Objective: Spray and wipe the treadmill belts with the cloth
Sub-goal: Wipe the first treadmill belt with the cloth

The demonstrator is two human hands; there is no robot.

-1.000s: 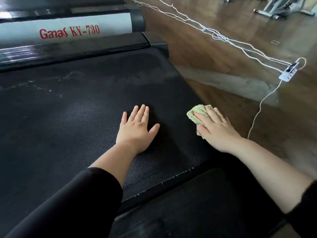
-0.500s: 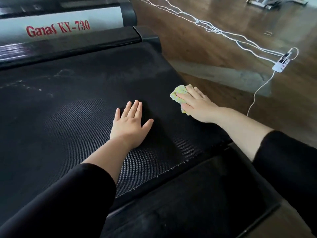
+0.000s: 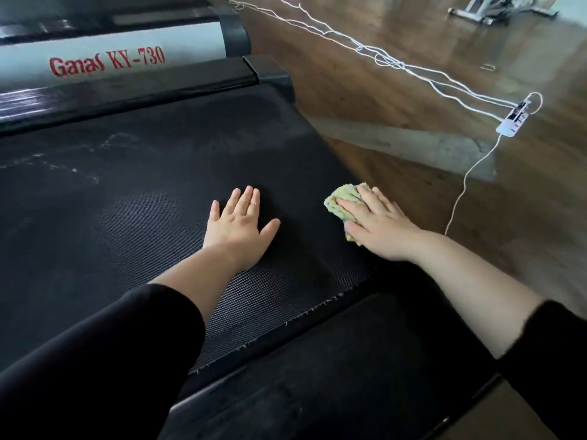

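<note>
- Hands first: the left hand [image 3: 241,223] lies flat and open on the belt [image 3: 127,217], fingers spread. The right hand [image 3: 378,227] presses the cloth [image 3: 344,198] down with straight fingers and does not clutch it.
- The cloth sits bunched at the belt's right edge, just beside the floor [image 3: 397,100]. A stroke further right would likely push it off the belt and pick up floor dirt.
- Nothing but flat pressure holds the cloth, so a quick pull back could leave it behind or roll it tighter, and less of it would then wipe.
- Weight seems to rest on the left hand. If the belt runs free, it may creep under that palm and tip the person forward.
- Loose threads stand along the frayed edge [image 3: 305,315] near the person. The cloth's weave could snag there on a stroke drawn that way.
- A white cord [image 3: 460,201] and power strip [image 3: 514,119] lie on the floor to the right, apart from the hand. Spray drifting that way would be a hazard.
- No spray bottle is in view, so a dry patch may only smear.
- Pale marks [image 3: 76,169] far left may get missed.
</note>
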